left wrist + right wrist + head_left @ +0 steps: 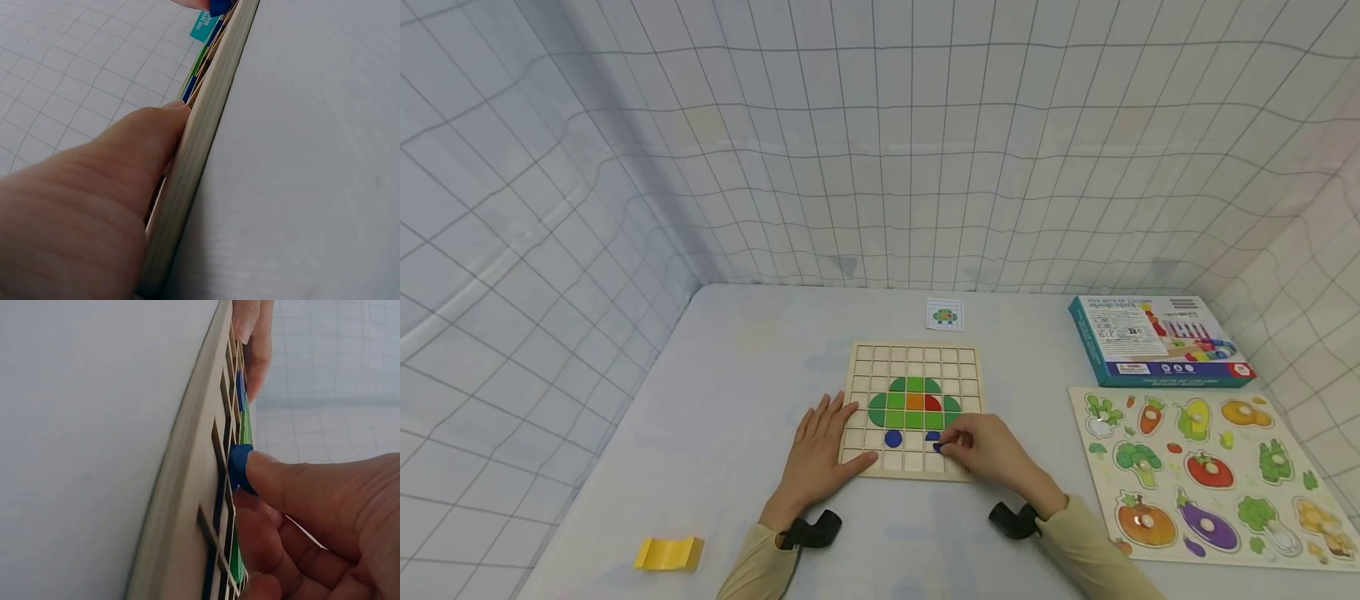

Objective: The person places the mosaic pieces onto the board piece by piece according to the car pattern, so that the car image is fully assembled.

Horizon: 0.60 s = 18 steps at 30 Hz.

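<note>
A wooden grid board (913, 357) lies flat on the table and holds a turtle shape of green tiles (913, 406) with one orange and one red tile. My left hand (827, 433) lies flat, its straight fingers pressing the board's lower left corner. The left wrist view shows a finger (125, 162) against the board's edge (212, 137). My right hand (953, 447) pinches a small blue piece (937, 447) over a cell in the lower rows. In the right wrist view the blue piece (239, 467) sits between thumb and fingertips at the grid (219, 444). A blue round piece (892, 437) sits in a cell to the left.
A small pattern card (944, 315) lies behind the board. To the right are a teal toy box (1157, 340) and a vegetable peg puzzle (1210, 475). A yellow block (668, 553) sits near the front left. Grid-patterned cloth walls surround the table.
</note>
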Motion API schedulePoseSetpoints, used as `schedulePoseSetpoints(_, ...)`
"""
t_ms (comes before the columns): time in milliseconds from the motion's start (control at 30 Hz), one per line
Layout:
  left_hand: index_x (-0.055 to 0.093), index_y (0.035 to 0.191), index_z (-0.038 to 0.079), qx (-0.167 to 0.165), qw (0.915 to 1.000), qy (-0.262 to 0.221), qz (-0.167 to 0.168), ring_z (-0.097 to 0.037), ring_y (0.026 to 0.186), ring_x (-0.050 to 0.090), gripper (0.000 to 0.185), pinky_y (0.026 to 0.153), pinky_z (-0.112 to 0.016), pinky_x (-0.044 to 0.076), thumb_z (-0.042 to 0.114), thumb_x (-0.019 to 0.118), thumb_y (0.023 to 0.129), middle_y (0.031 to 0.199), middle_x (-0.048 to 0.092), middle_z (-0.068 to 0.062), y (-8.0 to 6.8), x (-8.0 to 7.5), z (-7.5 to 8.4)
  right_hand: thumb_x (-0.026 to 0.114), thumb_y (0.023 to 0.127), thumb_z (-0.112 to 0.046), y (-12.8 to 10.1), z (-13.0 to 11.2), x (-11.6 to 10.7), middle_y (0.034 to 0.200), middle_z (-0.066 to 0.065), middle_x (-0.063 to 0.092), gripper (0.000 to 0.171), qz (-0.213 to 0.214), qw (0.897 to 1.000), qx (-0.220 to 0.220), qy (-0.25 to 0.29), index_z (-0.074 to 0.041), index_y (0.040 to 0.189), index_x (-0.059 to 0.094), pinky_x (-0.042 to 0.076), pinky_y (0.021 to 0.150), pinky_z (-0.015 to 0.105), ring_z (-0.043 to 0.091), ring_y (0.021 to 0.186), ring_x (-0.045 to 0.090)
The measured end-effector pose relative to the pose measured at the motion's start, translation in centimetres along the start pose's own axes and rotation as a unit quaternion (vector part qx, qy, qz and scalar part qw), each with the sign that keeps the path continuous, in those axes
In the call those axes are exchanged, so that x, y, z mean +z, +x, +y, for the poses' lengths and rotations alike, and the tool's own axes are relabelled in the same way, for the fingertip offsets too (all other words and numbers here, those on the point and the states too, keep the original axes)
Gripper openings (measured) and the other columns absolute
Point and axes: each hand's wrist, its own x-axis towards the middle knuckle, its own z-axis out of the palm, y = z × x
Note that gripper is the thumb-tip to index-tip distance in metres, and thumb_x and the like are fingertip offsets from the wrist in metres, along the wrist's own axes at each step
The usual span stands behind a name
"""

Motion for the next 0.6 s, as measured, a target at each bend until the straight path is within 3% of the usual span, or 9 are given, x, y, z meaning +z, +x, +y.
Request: schedulePoseSetpoints(600, 0.039, 0.145, 0.010, 0.000, 1.0000, -0.003, -0.003, -0.028, 0.142, 0.012, 0.082, 0.112, -0.045, 0.007, 0.058, 0.063, 0.082, 0.154, 0.024, -0.012, 0.04, -0.05, 0.03, 0.076, 0.081, -0.015, 0.92, -0.89, 0.54, 0.072, -0.012, 0.055, 0.012, 0.024, 1.000, 0.012, -0.011, -0.019, 0.072, 0.070, 0.041, 0.053, 0.023, 0.005, 0.061, 0.047)
